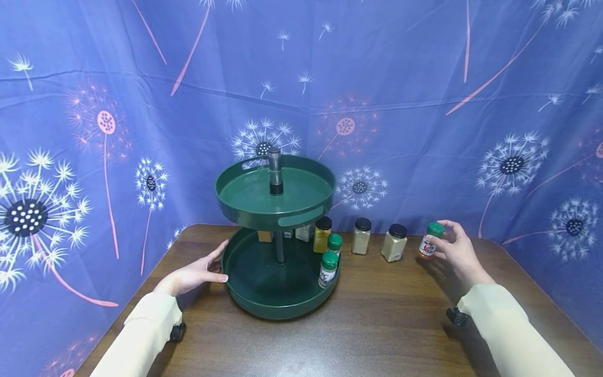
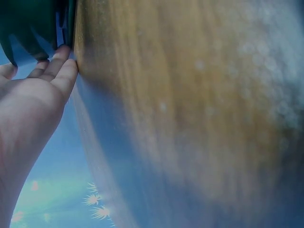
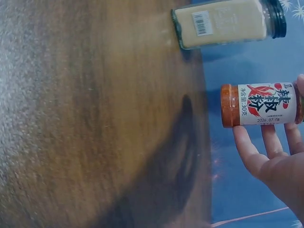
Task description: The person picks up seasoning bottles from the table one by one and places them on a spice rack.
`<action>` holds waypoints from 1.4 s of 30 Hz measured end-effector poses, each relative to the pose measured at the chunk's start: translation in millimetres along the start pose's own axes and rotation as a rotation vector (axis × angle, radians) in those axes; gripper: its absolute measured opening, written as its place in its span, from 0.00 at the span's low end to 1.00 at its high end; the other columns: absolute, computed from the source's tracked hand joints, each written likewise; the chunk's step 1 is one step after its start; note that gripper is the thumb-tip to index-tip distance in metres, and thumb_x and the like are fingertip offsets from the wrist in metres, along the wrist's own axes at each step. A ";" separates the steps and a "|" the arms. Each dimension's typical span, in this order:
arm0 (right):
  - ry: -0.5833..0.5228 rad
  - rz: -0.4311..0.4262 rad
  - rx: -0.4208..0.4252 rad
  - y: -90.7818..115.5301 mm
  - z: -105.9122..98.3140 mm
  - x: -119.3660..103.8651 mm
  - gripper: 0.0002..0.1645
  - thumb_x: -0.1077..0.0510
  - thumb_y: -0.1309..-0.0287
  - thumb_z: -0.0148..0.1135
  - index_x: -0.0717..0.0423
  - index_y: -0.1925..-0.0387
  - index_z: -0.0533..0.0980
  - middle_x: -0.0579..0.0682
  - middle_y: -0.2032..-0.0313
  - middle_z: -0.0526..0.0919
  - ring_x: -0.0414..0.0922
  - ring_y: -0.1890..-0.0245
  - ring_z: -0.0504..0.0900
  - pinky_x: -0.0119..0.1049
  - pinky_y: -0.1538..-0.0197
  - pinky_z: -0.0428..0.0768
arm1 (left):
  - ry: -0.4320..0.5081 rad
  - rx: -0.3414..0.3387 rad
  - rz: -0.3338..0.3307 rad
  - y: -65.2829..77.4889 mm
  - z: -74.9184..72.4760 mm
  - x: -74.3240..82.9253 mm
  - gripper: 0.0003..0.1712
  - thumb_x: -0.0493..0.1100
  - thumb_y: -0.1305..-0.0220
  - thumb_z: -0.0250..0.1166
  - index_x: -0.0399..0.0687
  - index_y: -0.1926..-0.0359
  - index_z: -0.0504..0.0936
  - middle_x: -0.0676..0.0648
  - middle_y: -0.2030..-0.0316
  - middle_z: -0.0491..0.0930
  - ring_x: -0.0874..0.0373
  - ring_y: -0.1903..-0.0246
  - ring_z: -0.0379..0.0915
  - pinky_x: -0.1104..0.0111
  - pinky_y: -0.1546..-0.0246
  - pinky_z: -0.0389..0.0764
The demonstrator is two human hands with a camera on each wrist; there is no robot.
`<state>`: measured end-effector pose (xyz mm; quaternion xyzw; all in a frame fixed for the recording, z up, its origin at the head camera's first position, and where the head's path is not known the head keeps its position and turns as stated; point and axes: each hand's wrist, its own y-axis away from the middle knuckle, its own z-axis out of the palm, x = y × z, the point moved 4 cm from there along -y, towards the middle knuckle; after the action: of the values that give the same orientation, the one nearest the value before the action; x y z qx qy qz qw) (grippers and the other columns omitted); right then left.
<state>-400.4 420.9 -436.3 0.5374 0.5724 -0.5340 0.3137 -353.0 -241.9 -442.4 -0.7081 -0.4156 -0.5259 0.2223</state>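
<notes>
A two-tier dark green round turntable rack stands on the table. My left hand rests against the left side of its lower tray, fingers extended and thumb spread toward the front. In the left wrist view, the left hand's fingertips touch the green wall. My right hand pinches a green-capped chili powder jar by its upper part. The right wrist view shows this chili powder jar upright relative to the table, its base seeming off the surface, with the right hand's fingers along one side.
Two black-capped jars of pale powder stand between rack and right hand. Two green-capped jars and a black-capped yellow jar sit on the lower tray, with other containers behind. A patterned blue cloth hangs behind the table.
</notes>
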 end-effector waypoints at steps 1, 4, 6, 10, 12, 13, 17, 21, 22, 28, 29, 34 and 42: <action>0.007 -0.009 -0.004 -4.6 -2.8 6.5 0.37 0.46 0.53 0.65 0.40 0.42 0.59 0.48 0.56 0.68 0.34 0.64 0.77 0.39 0.67 0.81 | 0.000 0.000 -0.001 0.0 0.0 0.1 0.54 0.41 0.43 0.61 0.64 0.32 0.30 0.40 0.32 0.35 0.39 0.35 0.40 0.48 0.39 0.52; 0.012 0.001 -0.004 -15.4 -8.8 20.1 0.41 0.40 0.58 0.65 0.39 0.42 0.58 0.49 0.55 0.68 0.36 0.62 0.77 0.41 0.67 0.81 | -0.004 0.000 -0.001 -0.2 -0.1 0.4 0.54 0.42 0.44 0.62 0.64 0.32 0.30 0.41 0.32 0.34 0.39 0.35 0.40 0.49 0.39 0.52; -0.014 0.006 -0.032 -16.5 -10.0 15.5 0.41 0.41 0.57 0.65 0.40 0.42 0.59 0.48 0.54 0.68 0.37 0.62 0.77 0.42 0.66 0.81 | -0.009 0.003 0.002 -0.3 -0.3 0.8 0.54 0.42 0.44 0.62 0.64 0.32 0.30 0.41 0.32 0.34 0.40 0.35 0.40 0.49 0.39 0.52; 0.017 0.003 -0.089 -4.3 -3.1 -22.6 0.35 0.48 0.52 0.64 0.40 0.43 0.59 0.47 0.56 0.69 0.36 0.62 0.78 0.44 0.64 0.80 | -0.012 0.007 0.011 -0.3 -0.2 3.0 0.54 0.42 0.44 0.62 0.63 0.32 0.30 0.42 0.31 0.33 0.40 0.34 0.39 0.48 0.39 0.51; 0.037 -0.003 -0.113 4.9 2.6 -47.4 0.32 0.51 0.50 0.63 0.41 0.44 0.59 0.46 0.57 0.68 0.34 0.63 0.77 0.44 0.63 0.80 | -0.013 0.007 0.012 0.0 -0.1 4.2 0.54 0.42 0.44 0.62 0.63 0.32 0.30 0.43 0.31 0.33 0.40 0.34 0.39 0.48 0.39 0.51; 0.057 -0.007 -0.114 9.8 6.1 -59.8 0.31 0.51 0.49 0.62 0.41 0.45 0.59 0.46 0.57 0.68 0.34 0.63 0.77 0.44 0.63 0.80 | -0.012 0.007 0.011 0.1 -0.1 4.7 0.54 0.42 0.44 0.62 0.63 0.32 0.30 0.43 0.31 0.32 0.40 0.34 0.39 0.48 0.39 0.51; 0.059 0.002 -0.119 20.9 16.0 -93.2 0.29 0.54 0.47 0.60 0.44 0.45 0.59 0.47 0.57 0.66 0.34 0.64 0.76 0.43 0.63 0.80 | -0.014 0.006 0.006 0.1 -0.4 5.3 0.54 0.42 0.44 0.62 0.63 0.32 0.30 0.43 0.31 0.33 0.40 0.34 0.39 0.48 0.39 0.51; 0.101 0.006 -0.137 24.6 22.0 -108.7 0.29 0.54 0.45 0.58 0.47 0.44 0.56 0.51 0.56 0.63 0.34 0.64 0.76 0.44 0.61 0.80 | -0.005 0.000 0.012 -0.8 -0.7 4.5 0.54 0.42 0.44 0.62 0.63 0.32 0.30 0.42 0.32 0.34 0.39 0.35 0.40 0.48 0.39 0.52; 0.103 0.009 -0.140 24.8 22.8 -110.9 0.30 0.54 0.45 0.58 0.47 0.44 0.56 0.51 0.55 0.63 0.34 0.64 0.76 0.43 0.61 0.80 | -0.002 -0.003 0.013 -1.0 -0.7 4.2 0.54 0.41 0.44 0.62 0.64 0.32 0.30 0.41 0.32 0.35 0.39 0.35 0.41 0.48 0.39 0.52; 0.048 0.016 -0.145 24.2 29.2 -123.1 0.29 0.55 0.47 0.60 0.46 0.46 0.58 0.50 0.57 0.63 0.34 0.64 0.76 0.39 0.63 0.80 | -0.005 -0.003 0.014 -1.7 -1.1 1.6 0.54 0.41 0.44 0.62 0.64 0.32 0.30 0.41 0.32 0.36 0.39 0.35 0.41 0.48 0.39 0.52; 0.032 0.014 -0.146 24.1 30.5 -125.5 0.28 0.56 0.47 0.60 0.46 0.46 0.59 0.50 0.57 0.64 0.34 0.64 0.76 0.39 0.63 0.80 | -0.006 0.000 0.012 -1.6 -1.3 1.2 0.54 0.41 0.44 0.62 0.64 0.32 0.30 0.41 0.32 0.36 0.39 0.35 0.41 0.48 0.39 0.52; 0.024 -0.020 -0.154 25.7 35.8 -138.1 0.28 0.58 0.47 0.60 0.45 0.47 0.60 0.48 0.57 0.65 0.34 0.64 0.76 0.37 0.64 0.80 | -0.007 -0.005 0.022 -2.1 -1.5 0.3 0.54 0.41 0.44 0.62 0.62 0.32 0.30 0.38 0.32 0.35 0.37 0.36 0.41 0.47 0.39 0.52; -0.035 -0.043 -0.173 31.6 47.0 -159.7 0.29 0.60 0.48 0.61 0.48 0.46 0.60 0.48 0.56 0.66 0.35 0.62 0.76 0.39 0.63 0.80 | -0.011 -0.005 0.013 -2.1 -1.7 -1.1 0.54 0.40 0.44 0.61 0.62 0.32 0.29 0.38 0.32 0.37 0.38 0.36 0.42 0.49 0.40 0.54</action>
<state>-344.4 327.0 -307.0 0.4862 0.6224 -0.4985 0.3574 -355.8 -242.4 -443.1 -0.7142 -0.4107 -0.5216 0.2216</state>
